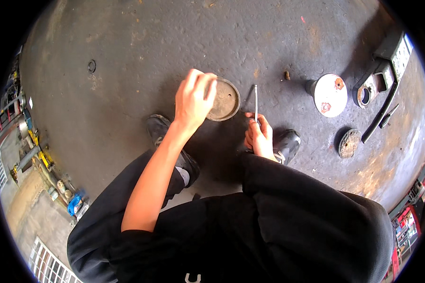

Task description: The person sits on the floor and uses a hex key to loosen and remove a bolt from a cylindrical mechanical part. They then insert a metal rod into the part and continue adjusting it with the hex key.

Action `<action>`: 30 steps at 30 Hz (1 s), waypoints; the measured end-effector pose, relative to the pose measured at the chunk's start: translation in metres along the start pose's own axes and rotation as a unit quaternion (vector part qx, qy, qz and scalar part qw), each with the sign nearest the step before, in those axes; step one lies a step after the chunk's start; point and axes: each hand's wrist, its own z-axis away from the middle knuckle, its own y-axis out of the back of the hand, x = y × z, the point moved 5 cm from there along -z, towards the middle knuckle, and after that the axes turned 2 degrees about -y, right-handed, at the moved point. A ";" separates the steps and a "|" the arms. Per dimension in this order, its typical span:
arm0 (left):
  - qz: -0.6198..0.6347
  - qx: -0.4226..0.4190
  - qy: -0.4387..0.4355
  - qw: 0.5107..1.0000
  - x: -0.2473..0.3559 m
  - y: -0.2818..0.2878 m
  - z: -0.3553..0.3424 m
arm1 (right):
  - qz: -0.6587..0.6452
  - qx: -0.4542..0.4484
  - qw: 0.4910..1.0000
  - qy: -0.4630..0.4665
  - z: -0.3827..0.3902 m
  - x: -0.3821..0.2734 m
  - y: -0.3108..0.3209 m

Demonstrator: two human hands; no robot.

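A round, shallow metal disc with a raised rim (231, 111) lies on the dark floor between my feet, its brownish face dusty and marked by a small dark spot. Over the disc's left side is my left hand (192, 101), fingers bent inward; the fingertips are partly hidden, so whatever they pinch cannot be made out. To the right of the disc, my right hand (259, 137) is closed around a thin silver metal rod (256, 101) that points away from me. The rod's lower end is hidden in the fist.
At right stand a white round-topped piece (330, 96) with rust spots, a small brown stub (287, 75), a worn oval block (350, 143), a metal bracket (368, 92) and a black bar (382, 113). A dark ring (91, 66) lies far left. My shoes (288, 144) flank the disc.
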 end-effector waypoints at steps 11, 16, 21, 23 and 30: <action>0.028 -0.091 0.046 0.994 0.011 -0.028 0.037 | -0.021 -0.010 1.000 0.013 -0.005 0.005 0.001; -0.051 -0.079 -0.051 0.994 0.021 -0.030 0.036 | -0.014 -0.006 1.000 0.006 -0.004 0.007 0.000; -0.118 -0.083 -0.095 0.985 0.026 -0.034 0.038 | -0.001 -0.005 1.000 0.001 -0.003 0.007 -0.001; -0.124 -0.093 -0.098 0.983 0.027 -0.037 0.038 | 0.004 -0.006 1.000 0.002 -0.003 0.007 -0.001; -0.095 -0.160 -0.091 0.978 0.024 -0.038 0.021 | 0.011 -0.011 1.000 -0.003 -0.005 0.009 -0.002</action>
